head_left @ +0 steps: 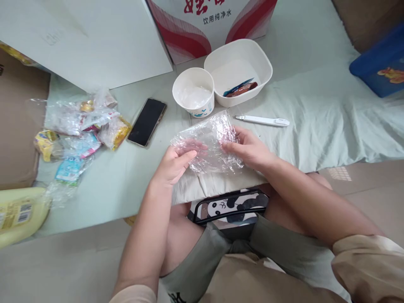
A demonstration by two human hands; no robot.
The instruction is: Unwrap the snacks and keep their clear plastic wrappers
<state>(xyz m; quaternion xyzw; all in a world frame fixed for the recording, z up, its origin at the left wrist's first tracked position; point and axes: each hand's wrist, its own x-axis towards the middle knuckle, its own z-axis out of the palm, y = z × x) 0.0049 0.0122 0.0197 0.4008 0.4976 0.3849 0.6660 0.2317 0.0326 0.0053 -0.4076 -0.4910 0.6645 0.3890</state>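
A crinkled sheet of clear plastic film (210, 145) is stretched between my two hands, just above the near edge of the covered surface. My left hand (178, 162) grips its left side, thumb on top and fingers showing through the film underneath. On the right side my right hand (249, 147) pinches the film the same way. Just beyond it stand a white paper cup (197, 107) with clear plastic inside and a white oval bowl (217, 63) holding a few small blue and reddish-brown packets (241, 89). A white utility knife (263, 120) lies beyond my right hand.
A dark-screened phone (147, 122) lies left of the cup. Farther left is a pile of plastic-wrapped packets (80, 126), with a yellow bottle (22, 214) near the corner. White box (94, 42) and red-and-white carton (214, 29) stand behind; a blue container (378, 63) sits far right.
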